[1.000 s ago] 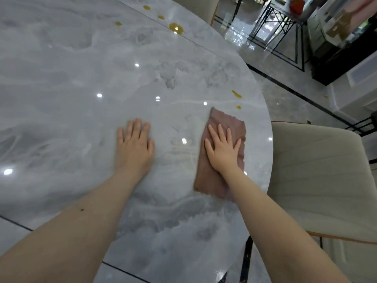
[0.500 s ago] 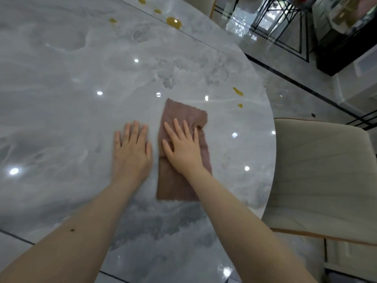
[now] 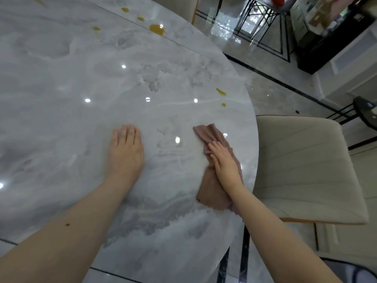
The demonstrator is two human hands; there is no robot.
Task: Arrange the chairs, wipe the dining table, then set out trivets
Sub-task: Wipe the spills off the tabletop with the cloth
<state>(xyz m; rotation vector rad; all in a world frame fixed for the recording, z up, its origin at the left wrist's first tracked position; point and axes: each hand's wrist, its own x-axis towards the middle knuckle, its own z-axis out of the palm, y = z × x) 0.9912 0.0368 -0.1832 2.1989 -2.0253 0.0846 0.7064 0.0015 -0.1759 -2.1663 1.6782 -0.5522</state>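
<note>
A round grey marble dining table (image 3: 81, 78) fills the left of the view. My right hand (image 3: 224, 162) lies flat with straight fingers on a bunched brown cloth (image 3: 210, 190) near the table's right edge. Flat on the bare marble, a forearm's width to the left of the cloth, rests my left hand (image 3: 126, 152). Yellow spill spots (image 3: 221, 92) sit beyond the cloth near the rim, and more yellow spots (image 3: 156, 28) lie at the far edge. A beige upholstered chair (image 3: 306, 166) stands right beside the table's edge.
The glossy tiled floor (image 3: 275, 94) with dark inlay lines lies to the right. A black metal-framed stand (image 3: 263, 23) and dark furniture (image 3: 326, 37) are at the far right. Another chair back (image 3: 183, 5) shows at the top.
My right hand slid the cloth left next to my left hand, then back right toward the table's edge, where the cloth is now bunched. My left hand stayed in place.
</note>
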